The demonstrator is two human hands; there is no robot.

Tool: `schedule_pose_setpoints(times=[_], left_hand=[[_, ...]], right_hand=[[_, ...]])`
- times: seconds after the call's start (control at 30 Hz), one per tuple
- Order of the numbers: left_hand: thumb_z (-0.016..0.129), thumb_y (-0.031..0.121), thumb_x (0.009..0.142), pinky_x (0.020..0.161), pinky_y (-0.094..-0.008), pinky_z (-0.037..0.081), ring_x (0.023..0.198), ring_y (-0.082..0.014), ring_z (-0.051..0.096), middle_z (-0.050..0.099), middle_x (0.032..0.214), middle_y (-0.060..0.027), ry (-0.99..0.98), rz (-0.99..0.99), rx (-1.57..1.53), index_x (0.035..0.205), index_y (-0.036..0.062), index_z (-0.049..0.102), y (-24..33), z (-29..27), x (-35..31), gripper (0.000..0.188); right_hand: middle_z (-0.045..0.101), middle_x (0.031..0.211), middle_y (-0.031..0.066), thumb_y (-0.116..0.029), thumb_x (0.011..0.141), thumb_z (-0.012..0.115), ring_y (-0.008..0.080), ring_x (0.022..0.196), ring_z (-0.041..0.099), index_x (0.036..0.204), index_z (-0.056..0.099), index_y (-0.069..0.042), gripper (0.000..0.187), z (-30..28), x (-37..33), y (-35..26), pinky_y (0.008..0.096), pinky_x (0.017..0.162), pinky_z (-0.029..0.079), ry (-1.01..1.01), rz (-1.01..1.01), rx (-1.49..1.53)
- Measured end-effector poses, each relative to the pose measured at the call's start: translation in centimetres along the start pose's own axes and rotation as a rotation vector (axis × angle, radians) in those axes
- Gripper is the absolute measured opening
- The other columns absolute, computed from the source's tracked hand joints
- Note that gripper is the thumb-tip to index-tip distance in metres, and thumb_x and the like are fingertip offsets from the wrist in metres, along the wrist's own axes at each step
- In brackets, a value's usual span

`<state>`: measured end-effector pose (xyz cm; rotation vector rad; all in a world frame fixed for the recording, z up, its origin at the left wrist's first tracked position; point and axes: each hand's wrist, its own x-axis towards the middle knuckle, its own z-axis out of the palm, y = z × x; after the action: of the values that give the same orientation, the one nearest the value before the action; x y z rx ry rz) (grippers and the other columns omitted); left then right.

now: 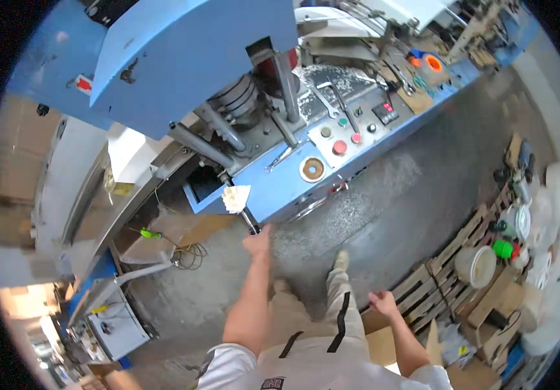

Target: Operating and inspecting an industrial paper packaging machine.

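Note:
My left hand (257, 240) is closed round the lower end of a dark handle (250, 221) at the front left corner of the blue machine (182, 58). A crumpled off-white wad (235, 198), like a rag, sits at the handle's upper end. Whether the handle is joined to the machine is hard to make out. Lower right, beside my leg, my right hand (382, 302) hangs with its fingers curled, and nothing shows in it. Above the left hand, the machine's blue ledge carries a round metal ring (312, 169) and a small wrench (281, 158).
A red push button (339, 147) and smaller buttons line the control panel, with wrenches behind them. Orange tape (433, 63) lies farther right. Along the right stand a wooden pallet (445, 273), a white bucket (475, 266) and cardboard boxes. Cable (190, 256) coils on the left floor.

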<state>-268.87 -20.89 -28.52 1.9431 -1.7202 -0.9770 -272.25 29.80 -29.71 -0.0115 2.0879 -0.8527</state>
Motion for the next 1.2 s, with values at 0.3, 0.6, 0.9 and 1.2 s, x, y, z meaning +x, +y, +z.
schedule_pose_setpoints(times=[0.3,0.6,0.9,1.2], left_hand=[[0.073,0.011,0.081,0.069,-0.0293,0.055,0.077,-0.0191,0.066,0.067,0.09,-0.0082,-0.789,-0.434,-0.871,0.098,0.0026,0.062,0.9,-3.5,-1.4,0.021],[0.08,0.02,0.063,0.068,-0.0321,0.056,0.071,-0.0173,0.069,0.072,0.084,-0.0125,-0.547,-0.259,-0.483,0.078,0.0001,0.069,2.1,-4.1,0.0,0.027],[0.082,0.016,0.067,0.069,-0.0422,0.058,0.084,-0.0341,0.069,0.066,0.091,-0.023,0.094,0.054,-0.015,0.096,-0.0013,0.059,4.4,-3.2,-4.9,0.042],[0.076,0.021,0.06,0.064,-0.0352,0.052,0.069,-0.0275,0.069,0.068,0.07,-0.0155,-0.605,-0.062,-0.968,0.081,-0.0024,0.066,-1.7,-4.1,-1.6,0.033]], right_hand=[[0.06,0.073,0.0078,-0.014,0.091,0.062,0.0153,0.057,0.057,0.103,0.058,0.005,0.023,-13.4,1.2,-1.3,0.0314,0.051,0.048,-0.028,0.193,0.105],[0.068,0.087,0.0068,-0.027,0.094,0.067,0.0159,0.076,0.067,0.106,0.065,0.005,0.034,-12.4,4.8,-13.2,0.0311,0.068,0.056,-0.279,0.103,-0.23],[0.07,0.097,0.0087,-0.027,0.094,0.067,0.019,0.085,0.07,0.124,0.058,0.001,0.042,-15.1,12.8,-20.7,0.0309,0.066,0.057,-0.466,0.124,-0.534],[0.068,0.101,0.0088,-0.022,0.096,0.064,0.0201,0.085,0.069,0.12,0.059,-0.004,0.031,-20.6,20.8,-20.2,0.0332,0.07,0.059,-0.48,0.569,-0.482]])
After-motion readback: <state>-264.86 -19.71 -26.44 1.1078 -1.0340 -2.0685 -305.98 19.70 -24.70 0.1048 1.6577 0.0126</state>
